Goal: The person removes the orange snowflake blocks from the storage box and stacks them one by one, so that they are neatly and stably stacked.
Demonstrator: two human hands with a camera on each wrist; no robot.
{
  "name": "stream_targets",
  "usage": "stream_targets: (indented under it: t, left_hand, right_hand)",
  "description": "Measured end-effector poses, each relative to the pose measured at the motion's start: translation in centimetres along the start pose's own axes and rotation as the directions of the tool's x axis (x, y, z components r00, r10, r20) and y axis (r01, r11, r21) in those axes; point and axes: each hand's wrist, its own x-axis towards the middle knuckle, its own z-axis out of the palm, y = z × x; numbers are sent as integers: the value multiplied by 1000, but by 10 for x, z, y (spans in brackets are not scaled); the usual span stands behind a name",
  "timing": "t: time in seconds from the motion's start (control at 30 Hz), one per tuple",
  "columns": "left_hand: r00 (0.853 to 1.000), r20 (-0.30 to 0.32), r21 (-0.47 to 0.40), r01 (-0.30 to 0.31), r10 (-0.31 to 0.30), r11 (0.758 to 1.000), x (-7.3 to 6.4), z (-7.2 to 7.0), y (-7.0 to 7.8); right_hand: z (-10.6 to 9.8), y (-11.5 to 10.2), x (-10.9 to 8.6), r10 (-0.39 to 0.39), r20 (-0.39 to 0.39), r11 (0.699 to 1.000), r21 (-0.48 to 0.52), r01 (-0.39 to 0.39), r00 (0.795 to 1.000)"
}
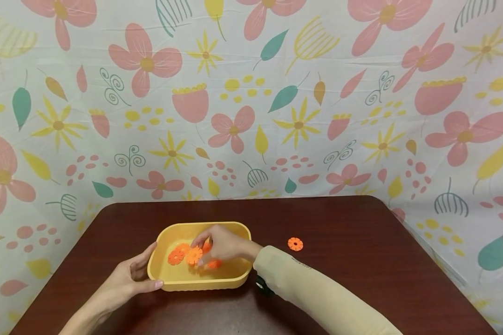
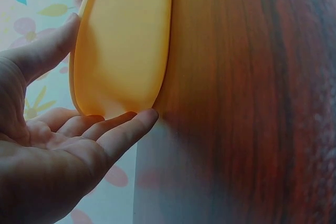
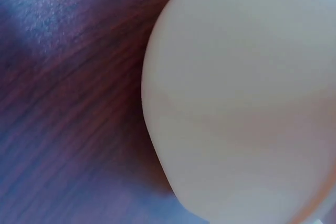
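Note:
A yellow oblong basin [image 1: 205, 283] stands on the dark table. At its left end my left hand [image 1: 123, 279] grips the corner, thumb on the near wall and fingers along the end wall; the left wrist view shows those fingertips against the basin [image 2: 123, 35]. My right hand [image 1: 223, 244] reaches inside over the right wall and pinches an orange flower-shaped disc [image 1: 194, 256]. More such discs [image 1: 176, 257] lie on the basin floor, some partly hidden behind the hand. In the right wrist view a pale sleeve [image 3: 236, 93] covers most of the picture, hiding the fingers.
One orange flower-shaped disc [image 1: 295, 244] lies on the brown wooden table [image 1: 339, 270], right of the basin. A floral cloth [image 1: 251, 116] hangs behind the table. Something dark [image 1: 263, 284] shows under the right sleeve near the wrist.

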Motion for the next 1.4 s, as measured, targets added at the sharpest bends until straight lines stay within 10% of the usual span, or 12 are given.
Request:
stream_targets:
  t: [1.4]
  left_hand:
    - [1000,15,-11,-3,3,1000,-1,0,0]
  right_hand:
    - [-71,12,-75,-18,-185,999,42,26,983]
